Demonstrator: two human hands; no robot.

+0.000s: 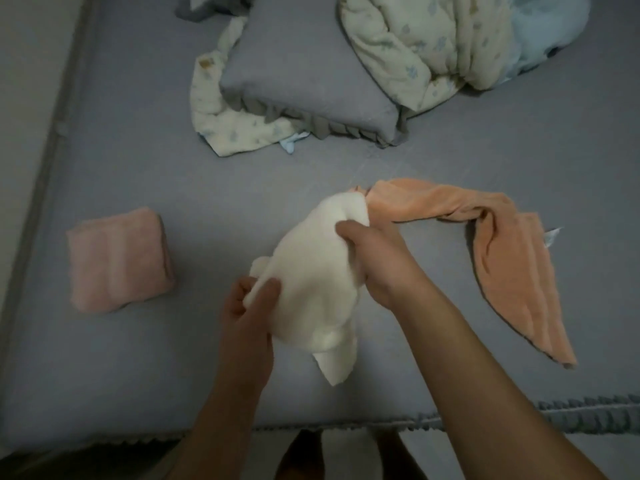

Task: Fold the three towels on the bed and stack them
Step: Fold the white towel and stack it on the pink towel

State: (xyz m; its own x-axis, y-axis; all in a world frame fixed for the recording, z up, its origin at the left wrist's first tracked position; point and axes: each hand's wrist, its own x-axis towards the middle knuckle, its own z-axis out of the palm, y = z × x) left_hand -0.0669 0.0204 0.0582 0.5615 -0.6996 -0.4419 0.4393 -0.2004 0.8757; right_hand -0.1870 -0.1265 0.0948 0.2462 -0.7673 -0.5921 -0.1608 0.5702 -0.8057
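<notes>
— Where was the white towel point(311, 271)?
— Bunched above the bed point(138, 168), both hands' grip closed on it: left hand point(247, 317), right hand point(377, 261).
— The others?
— Pink towel point(117, 259) folded left of it, orange towel point(502, 251) loose to its right.

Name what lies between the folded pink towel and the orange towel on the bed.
In the head view, the white towel, gripped by the left hand and right hand, lies between the pink towel and orange towel.

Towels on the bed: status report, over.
Left hand and right hand both gripping white towel, bunched, unfolded. Pink towel folded, at left. Orange towel unfolded, at right. Nothing in the way.
</notes>
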